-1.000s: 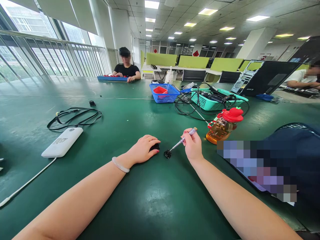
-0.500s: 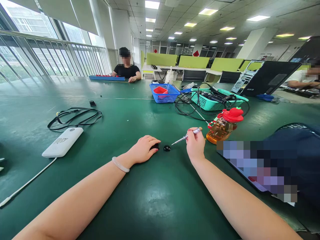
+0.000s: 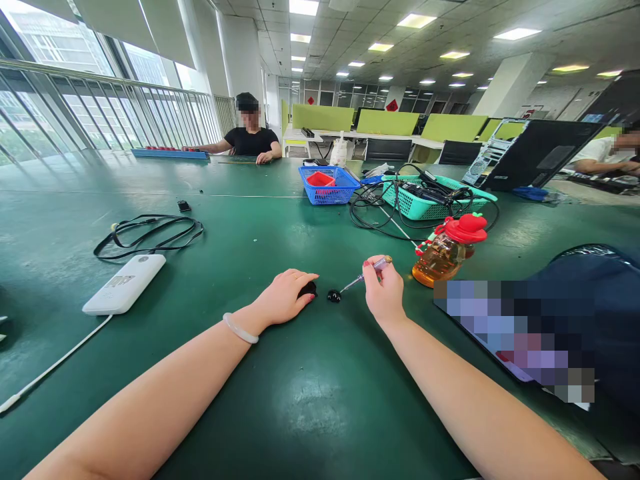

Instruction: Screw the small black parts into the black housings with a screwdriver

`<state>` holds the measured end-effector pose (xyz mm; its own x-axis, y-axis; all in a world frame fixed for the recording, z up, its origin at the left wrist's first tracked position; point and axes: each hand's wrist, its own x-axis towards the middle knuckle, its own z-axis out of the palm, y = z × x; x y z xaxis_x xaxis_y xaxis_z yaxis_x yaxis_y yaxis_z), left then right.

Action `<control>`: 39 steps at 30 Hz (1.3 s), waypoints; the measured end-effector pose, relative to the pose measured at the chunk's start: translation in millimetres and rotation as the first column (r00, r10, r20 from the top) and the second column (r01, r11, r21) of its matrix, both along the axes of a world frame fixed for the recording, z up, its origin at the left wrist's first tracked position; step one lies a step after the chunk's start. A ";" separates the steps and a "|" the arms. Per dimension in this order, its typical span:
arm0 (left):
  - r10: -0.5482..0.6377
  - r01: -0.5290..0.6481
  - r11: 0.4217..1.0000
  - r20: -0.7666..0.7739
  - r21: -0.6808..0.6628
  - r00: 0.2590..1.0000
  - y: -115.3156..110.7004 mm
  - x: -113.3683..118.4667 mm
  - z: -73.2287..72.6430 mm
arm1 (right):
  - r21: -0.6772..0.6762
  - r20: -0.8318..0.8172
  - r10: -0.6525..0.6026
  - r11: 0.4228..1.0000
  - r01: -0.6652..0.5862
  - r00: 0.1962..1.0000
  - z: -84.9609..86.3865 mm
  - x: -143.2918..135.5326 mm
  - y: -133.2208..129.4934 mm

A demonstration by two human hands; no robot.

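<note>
My left hand (image 3: 284, 297) is closed around a small black object (image 3: 309, 289) on the green table (image 3: 300, 413); most of that object is hidden under my fingers. Just to its right lies a round, shiny black piece (image 3: 334, 296) with small bright spots on top. In my right hand (image 3: 384, 290) is a slim screwdriver (image 3: 370, 272) with a clear handle, gripped between thumb and fingers. Its metal shaft slopes down to the left, and the tip reaches the right edge of the round black piece.
A jar of amber liquid (image 3: 440, 260) with a red lid stands beyond my right hand. Farther back are a blue basket (image 3: 330, 193) and a green basket (image 3: 425, 210) with cables. A white power bank (image 3: 125, 283) lies left. Another person (image 3: 253, 140) sits across the table.
My right hand has moved left, bringing the screwdriver tip to the round black piece. My left hand is nearly still. Across the table, the person's blue tray has shifted left.
</note>
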<state>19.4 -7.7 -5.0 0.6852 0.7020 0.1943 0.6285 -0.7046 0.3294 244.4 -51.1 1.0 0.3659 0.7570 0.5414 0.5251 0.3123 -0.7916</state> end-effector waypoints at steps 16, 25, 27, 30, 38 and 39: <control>0.034 -0.034 0.999 -0.041 0.003 0.999 -13.2 4.8 2.6 | 0.058 -0.109 0.072 0.996 -0.066 0.991 -4.0 1.3 -0.8; 0.066 -0.059 0.997 -0.135 0.055 0.989 -46.9 31.5 5.1 | 0.092 0.062 0.036 0.995 -0.042 0.997 0.7 -3.0 -2.0; 0.074 -0.066 0.996 -0.142 0.057 0.987 -47.0 30.9 6.3 | 0.100 0.074 0.030 0.994 -0.038 0.997 0.8 -3.2 -2.1; 0.075 -0.069 0.997 -0.140 0.042 0.987 -45.8 27.1 8.2 | 0.096 0.084 0.031 0.995 -0.039 0.996 0.7 -3.8 -2.0; 0.126 -0.132 0.991 -0.155 -0.026 0.980 -79.9 -35.2 12.0 | 0.082 0.081 0.083 0.993 -0.090 0.993 0.8 -6.4 -4.5; 0.152 -0.157 0.987 -0.153 -0.025 0.976 -87.8 -51.4 11.7 | 0.076 0.079 0.086 0.993 -0.092 0.993 0.8 -6.8 -4.7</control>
